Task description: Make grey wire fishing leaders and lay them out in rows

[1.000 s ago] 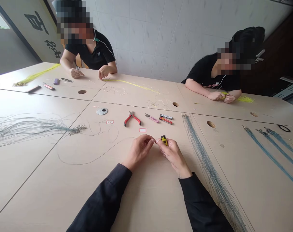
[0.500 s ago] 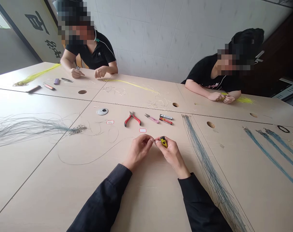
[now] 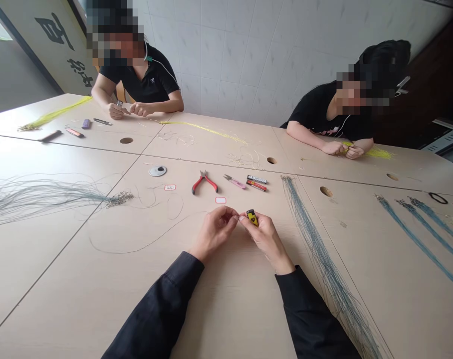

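My left hand [image 3: 219, 227] is closed in a pinch, its thumb and forefinger on a thin thread [image 3: 151, 245] that curves away over the table to the left. Fingertip to fingertip with it, my right hand [image 3: 264, 234] is closed too and keeps a small yellow-and-black lighter [image 3: 252, 218] in its fingers. The right thumb and forefinger also pinch at the spot where the hands meet. Whatever tiny piece is there is too small to make out. Just beyond lie a red-bordered label [image 3: 220, 200] and red-handled pliers [image 3: 204, 183], jaws pointing away.
Pink thread snips [image 3: 234, 181] lie by a red cylinder [image 3: 256, 186]. Bundles of blue-grey threads lie left [image 3: 73, 195] and right [image 3: 316, 249]. A round cover [image 3: 157, 171] is near the pliers. Across the table [image 3: 226, 309], two people handle yellow threads [image 3: 207, 130].
My hands stay almost in place, fingertips together. Across the table on the left, a person's hand has moved left, closer to their other hand.
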The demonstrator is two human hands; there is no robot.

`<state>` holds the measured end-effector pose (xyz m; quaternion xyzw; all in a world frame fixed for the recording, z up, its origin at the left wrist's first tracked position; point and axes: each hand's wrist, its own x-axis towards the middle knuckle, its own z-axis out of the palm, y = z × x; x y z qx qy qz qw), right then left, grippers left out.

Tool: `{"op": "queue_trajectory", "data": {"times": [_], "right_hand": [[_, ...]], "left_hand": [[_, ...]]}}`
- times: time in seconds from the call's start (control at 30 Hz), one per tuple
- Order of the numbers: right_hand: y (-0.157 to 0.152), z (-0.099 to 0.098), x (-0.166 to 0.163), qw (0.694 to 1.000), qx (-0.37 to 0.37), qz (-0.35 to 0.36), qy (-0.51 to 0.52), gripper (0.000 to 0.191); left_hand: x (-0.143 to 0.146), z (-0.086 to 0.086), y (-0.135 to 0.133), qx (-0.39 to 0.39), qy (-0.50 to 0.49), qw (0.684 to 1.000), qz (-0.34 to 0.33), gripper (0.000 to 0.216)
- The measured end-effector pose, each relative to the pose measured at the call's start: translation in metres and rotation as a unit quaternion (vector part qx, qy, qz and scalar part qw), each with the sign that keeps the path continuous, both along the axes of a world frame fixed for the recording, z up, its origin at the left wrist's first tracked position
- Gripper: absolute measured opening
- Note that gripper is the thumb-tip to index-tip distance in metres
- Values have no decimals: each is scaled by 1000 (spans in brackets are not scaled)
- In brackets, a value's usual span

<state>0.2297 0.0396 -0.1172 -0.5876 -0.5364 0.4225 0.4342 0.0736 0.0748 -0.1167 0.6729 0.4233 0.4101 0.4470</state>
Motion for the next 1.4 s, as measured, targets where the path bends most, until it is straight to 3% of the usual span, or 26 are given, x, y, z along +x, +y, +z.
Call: {"op": "queue_trajectory", "data": {"times": [0.57,0.7,1.4], "right_hand": [[0,2,-1,999,25,13,-34,33],[1,3,-1,999,28,-13,-41,32],[3,2,-1,999,8,-22,-45,32]], "left_hand": [[0,2,0,-6,6,1000,7,14],[0,3,0,-1,13,1000,9,14],[0,-1,1,2,40,999,-6,17]]}}
